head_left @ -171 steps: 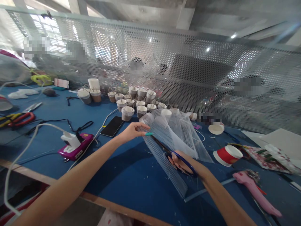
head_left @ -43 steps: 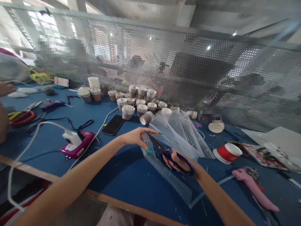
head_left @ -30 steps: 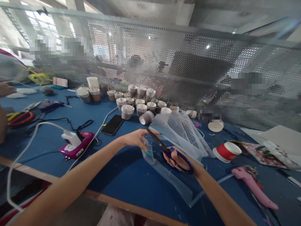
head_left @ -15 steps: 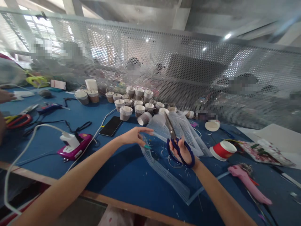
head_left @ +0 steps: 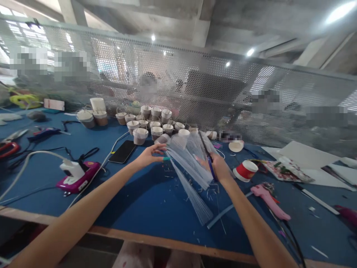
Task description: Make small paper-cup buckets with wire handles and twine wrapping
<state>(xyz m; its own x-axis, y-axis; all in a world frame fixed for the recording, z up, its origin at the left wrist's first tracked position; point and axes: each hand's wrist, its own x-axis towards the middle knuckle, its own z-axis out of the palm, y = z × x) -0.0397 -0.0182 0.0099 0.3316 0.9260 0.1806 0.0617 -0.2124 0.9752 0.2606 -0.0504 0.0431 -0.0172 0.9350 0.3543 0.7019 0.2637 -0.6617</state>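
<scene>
I am seeing the left hand (head_left: 152, 154) pinching the gathered end of the translucent ribbed strips (head_left: 188, 163), which are fanning out over the surface (head_left: 131, 210) toward the right hand (head_left: 222, 168). The right hand is gripping the scissors (head_left: 208, 152), tips pointing away; whether the blades are parted, I am not able to tell. In my judgement, the strips could be slipping out of line if the left pinch were loosening, and layers could be snagging on the blades so close by. The tips could be knocking the small buckets (head_left: 156, 132) if reaching farther. Loose clippings (head_left: 169, 176) are littering the surface. A dark phone (head_left: 122, 152) and a purple power strip (head_left: 79, 178) are lying leftward; a red-banded cup (head_left: 245, 171) and a pink glue gun (head_left: 270, 201) are lying rightward. Behind, a perforated screen (head_left: 223, 93) is standing beneath a concrete ceiling (head_left: 167, 18).
</scene>
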